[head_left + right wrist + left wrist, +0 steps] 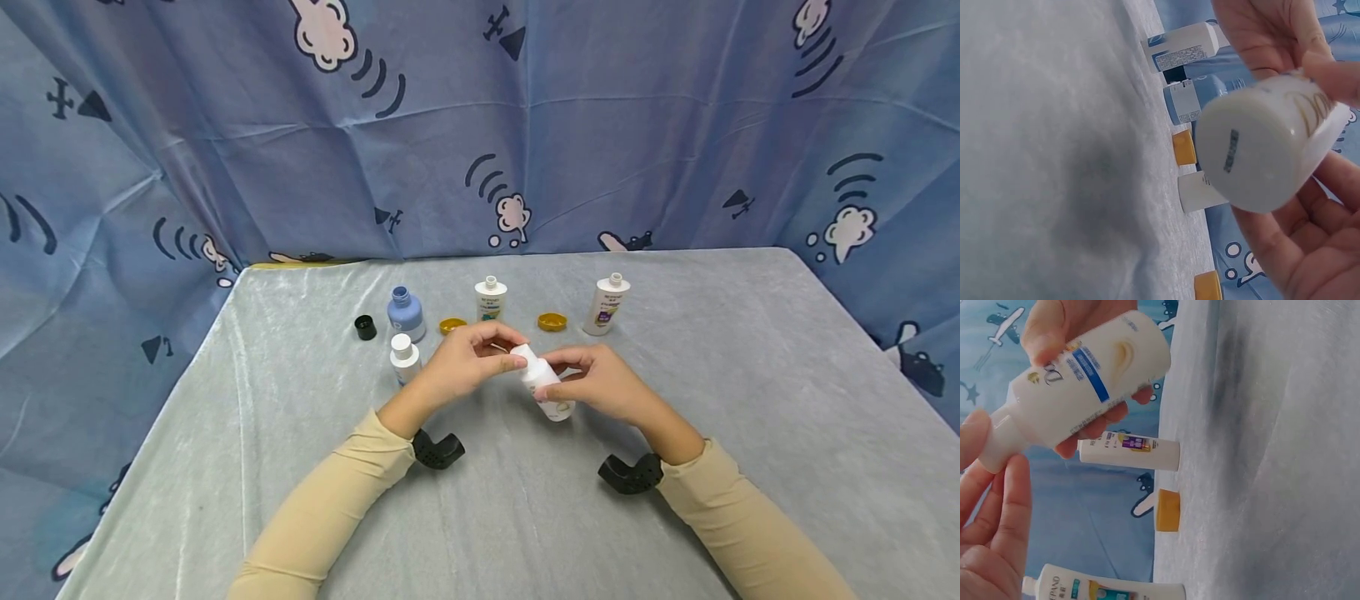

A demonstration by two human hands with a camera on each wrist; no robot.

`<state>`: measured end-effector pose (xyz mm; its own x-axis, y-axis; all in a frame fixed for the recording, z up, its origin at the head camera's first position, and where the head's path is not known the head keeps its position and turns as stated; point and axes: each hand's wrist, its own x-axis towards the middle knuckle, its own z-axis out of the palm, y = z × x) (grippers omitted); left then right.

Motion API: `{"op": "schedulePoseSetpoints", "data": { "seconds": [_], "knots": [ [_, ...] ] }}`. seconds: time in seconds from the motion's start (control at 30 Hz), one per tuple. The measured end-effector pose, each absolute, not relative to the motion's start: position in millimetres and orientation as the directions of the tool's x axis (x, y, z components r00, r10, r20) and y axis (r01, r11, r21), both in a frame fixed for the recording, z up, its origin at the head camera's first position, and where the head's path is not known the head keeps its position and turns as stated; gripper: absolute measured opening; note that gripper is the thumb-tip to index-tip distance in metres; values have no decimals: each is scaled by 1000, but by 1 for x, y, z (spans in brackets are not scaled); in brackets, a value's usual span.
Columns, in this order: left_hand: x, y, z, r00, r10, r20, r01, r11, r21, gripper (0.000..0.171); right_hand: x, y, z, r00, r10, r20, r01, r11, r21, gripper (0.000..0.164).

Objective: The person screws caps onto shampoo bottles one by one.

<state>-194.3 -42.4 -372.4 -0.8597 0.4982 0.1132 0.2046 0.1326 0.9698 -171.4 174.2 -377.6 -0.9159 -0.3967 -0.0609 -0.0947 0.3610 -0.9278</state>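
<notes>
A white shampoo bottle (pixel 557 407) is held tilted above the table between both hands, its base down toward the right. My left hand (pixel 468 358) pinches the white cap (pixel 1002 440) at its upper end between thumb and fingers. Around the bottle's body are the thumb and fingers of my right hand (pixel 603 383). The cap sits on the bottle's neck. In the left wrist view the label with a blue stripe faces the camera. The right wrist view shows the round base, with a small dark printed code.
Behind the hands stand two uncapped white bottles (pixel 491 298) (pixel 606 307) and an uncapped blue bottle (pixel 406 315). Two yellow caps (pixel 452 325) (pixel 552 322) and a black cap (pixel 365 327) lie among them. A white-capped bottle (pixel 405 360) stands beside the left forearm. A patterned curtain (pixel 420 167) hangs behind the table.
</notes>
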Motion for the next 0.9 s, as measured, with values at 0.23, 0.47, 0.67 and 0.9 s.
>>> {"op": "schedulePoseSetpoints", "data": {
  "seconds": [0.23, 0.47, 0.67, 0.9],
  "knots": [
    [-192, -44, -372, -822, 534, 200, 289, 88, 953, 23, -171, 177, -378, -899, -437, -42, -110, 318, -942, 40],
    [-193, -42, -373, -861, 489, 142, 186, 43, 982, 25, -172, 176, -380, -890, -454, -40, -91, 263, -960, 40],
    [-194, -41, -375, -867, 479, 136, 158, 5, 987, 27, -172, 174, -378, -892, -448, -55, -56, 230, -972, 42],
    [-193, -40, -373, -856, 498, 139, 148, -21, 989, 32, -173, 174, -380, -900, -431, -68, -35, 227, -973, 44]
  ]
}}
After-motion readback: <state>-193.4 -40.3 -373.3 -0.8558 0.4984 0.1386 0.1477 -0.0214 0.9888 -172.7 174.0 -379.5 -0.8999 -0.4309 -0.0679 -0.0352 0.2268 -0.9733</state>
